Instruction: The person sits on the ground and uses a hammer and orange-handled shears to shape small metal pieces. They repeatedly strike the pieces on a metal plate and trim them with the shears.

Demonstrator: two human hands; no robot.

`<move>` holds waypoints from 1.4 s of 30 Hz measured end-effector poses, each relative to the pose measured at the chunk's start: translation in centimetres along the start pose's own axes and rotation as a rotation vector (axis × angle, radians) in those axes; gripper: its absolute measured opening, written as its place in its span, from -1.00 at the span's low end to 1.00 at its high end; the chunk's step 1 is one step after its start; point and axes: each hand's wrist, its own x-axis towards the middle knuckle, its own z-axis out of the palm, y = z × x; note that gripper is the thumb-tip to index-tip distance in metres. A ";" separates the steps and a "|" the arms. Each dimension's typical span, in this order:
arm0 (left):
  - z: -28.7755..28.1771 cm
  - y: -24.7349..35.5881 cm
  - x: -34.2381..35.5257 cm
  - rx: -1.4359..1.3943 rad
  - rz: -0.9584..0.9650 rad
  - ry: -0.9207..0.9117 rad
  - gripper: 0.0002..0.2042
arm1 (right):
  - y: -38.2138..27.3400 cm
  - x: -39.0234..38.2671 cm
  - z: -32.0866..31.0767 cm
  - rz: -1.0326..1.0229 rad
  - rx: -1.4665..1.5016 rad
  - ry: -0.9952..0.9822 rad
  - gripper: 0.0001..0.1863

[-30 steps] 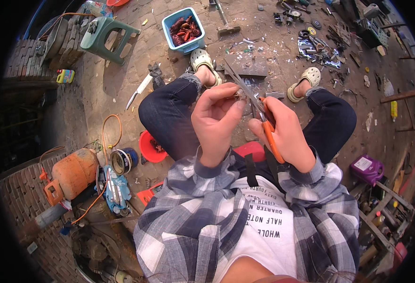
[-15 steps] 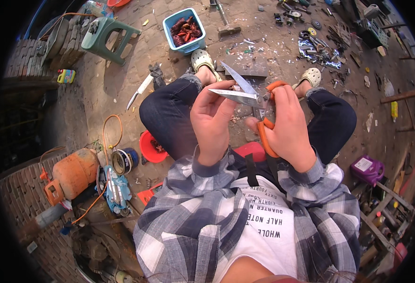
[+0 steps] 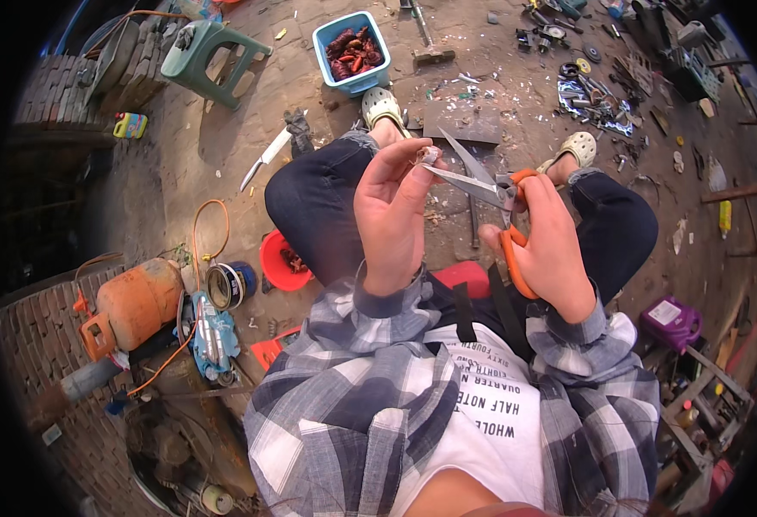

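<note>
My left hand [image 3: 390, 211] is raised in front of me, its thumb and fingertips pinching a small pale, pinkish-brown lump [image 3: 428, 155] whose kind I cannot make out. In my right hand [image 3: 552, 241] are scissors [image 3: 475, 183] with orange handles, fingers and thumb through the grips. Their blades stand apart and point left, the lower tip right beside the lump. Beyond my feet sits a light blue basin [image 3: 358, 84] holding dark red pieces that look like crayfish [image 3: 354, 53]. A red bowl [image 3: 273, 274] with similar bits lies left of my knee.
A knife [image 3: 268, 159] and a dark glove [image 3: 297, 131] lie on the ground beyond my left knee. Farther out are a green stool [image 3: 210, 60], a hammer [image 3: 433, 55] and scattered metal parts [image 3: 598, 103]. An orange gas cylinder [image 3: 142, 302] stands left, a purple jug [image 3: 671, 323] right.
The scissors have shifted right and down with my right hand. My left hand has turned slightly, so the lump now shows at its fingertips. The view has shifted a little.
</note>
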 end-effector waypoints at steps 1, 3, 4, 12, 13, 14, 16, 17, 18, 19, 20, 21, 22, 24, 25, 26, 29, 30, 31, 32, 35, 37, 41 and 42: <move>0.0 -0.1 0.0 -0.001 0.008 -0.001 -0.76 | -0.1 0.0 0.0 -0.009 0.008 0.014 -0.48; 0.0 -0.2 -0.2 -0.003 0.022 -0.004 -0.77 | -0.5 0.1 0.1 -0.024 0.001 0.034 -0.46; -0.1 -0.2 -0.2 -0.003 0.020 -0.010 -0.77 | -0.7 0.2 0.2 -0.031 -0.002 0.044 -0.44; 0.3 -0.3 -0.5 0.142 0.028 0.044 -0.78 | -1.1 1.0 0.8 -0.100 -0.041 0.103 -0.38; 0.3 -0.2 -0.6 0.157 0.040 0.037 -0.78 | -1.1 1.1 0.8 -0.104 -0.035 0.105 -0.38; 0.3 -0.2 -0.6 0.171 0.053 0.031 -0.79 | -1.1 1.1 0.7 -0.111 -0.048 0.092 -0.37; 0.2 -0.1 -0.7 0.201 0.063 0.020 -0.79 | -0.9 1.2 0.6 -0.126 -0.074 0.066 -0.36; 0.1 -0.1 -0.7 0.218 0.063 0.017 -0.80 | -0.9 1.2 0.6 -0.123 -0.077 0.045 -0.35; 0.0 0.0 -0.7 0.235 0.063 0.014 -0.80 | -1.0 1.2 0.5 -0.121 -0.079 0.025 -0.35; -0.2 0.0 -0.7 0.252 0.056 0.007 -0.81 | -1.0 1.2 0.4 -0.118 -0.081 0.004 -0.35; -0.4 0.0 -0.7 0.267 0.046 -0.004 -0.82 | -1.0 1.2 0.3 -0.111 -0.085 -0.016 -0.34; -0.6 0.1 -0.7 0.282 0.036 -0.014 -0.82 | -1.0 1.1 0.1 -0.103 -0.089 -0.036 -0.34; -0.9 0.1 -0.6 0.297 0.035 -0.034 -0.83 | -1.0 1.1 0.0 -0.095 -0.093 -0.056 -0.33; -1.4 0.3 -0.5 0.328 0.037 -0.072 -0.83 | -0.9 1.1 0.1 -0.121 -0.081 -0.078 -0.31; -1.4 0.3 -0.6 0.339 0.034 -0.072 -0.83 | -0.8 1.0 0.2 -0.134 -0.075 -0.089 -0.30; -1.3 0.5 -0.6 0.351 0.031 -0.073 -0.83 | -0.8 1.0 0.1 -0.135 -0.082 -0.101 -0.30; -1.5 0.7 -0.5 0.375 0.015 -0.099 -0.84 | -0.7 0.8 0.1 -0.128 -0.097 -0.131 -0.27; -1.6 0.8 -0.4 0.382 0.008 -0.112 -0.85 | -0.6 0.8 0.1 -0.121 -0.096 -0.138 -0.26; -1.7 0.8 -0.3 0.391 -0.008 -0.114 -0.85 | -0.6 0.7 0.2 -0.114 -0.095 -0.144 -0.26; -1.8 0.9 -0.3 0.399 -0.026 -0.118 -0.86 | -0.6 0.6 0.2 -0.099 -0.099 -0.157 -0.25; -1.7 0.9 -0.3 0.396 -0.055 -0.112 -0.87 | -0.5 0.4 0.3 -0.052 -0.115 -0.188 -0.23; -1.6 0.7 -0.4 0.381 -0.063 -0.107 -0.87 | -0.4 0.2 0.3 -0.020 -0.136 -0.200 -0.23; -1.7 0.5 -0.5 0.364 -0.081 -0.108 -0.87 | 0.0 -0.3 0.5 -0.020 -0.145 -0.185 -0.24; -1.7 0.5 -0.5 0.367 -0.088 -0.107 -0.87 | 0.0 -0.4 0.5 -0.018 -0.149 -0.185 -0.25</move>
